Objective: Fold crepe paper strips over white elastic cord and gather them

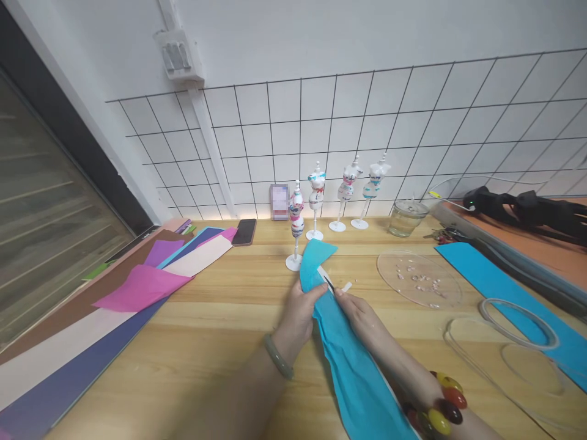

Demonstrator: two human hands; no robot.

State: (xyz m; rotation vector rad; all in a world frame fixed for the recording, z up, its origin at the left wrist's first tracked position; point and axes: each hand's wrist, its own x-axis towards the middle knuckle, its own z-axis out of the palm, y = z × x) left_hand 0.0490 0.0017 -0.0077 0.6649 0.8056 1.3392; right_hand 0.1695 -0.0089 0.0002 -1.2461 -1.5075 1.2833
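Note:
My left hand, a bracelet on its wrist, pinches a long blue crepe paper strip with the thumb on top. The strip's upper end curls to the right beside a small mannequin stand. My right hand is closed around scissors; only a narrow dark blade shows at the paper's right edge, and the handles are hidden. White paper lies against the strip near the blade. A small white scrap is just above the right hand.
Several mannequin stands line the tiled wall. Coloured paper sheets and a phone lie left. Rightward are a glass, a clear round plate with small pieces, a blue sheet and a coiled cord.

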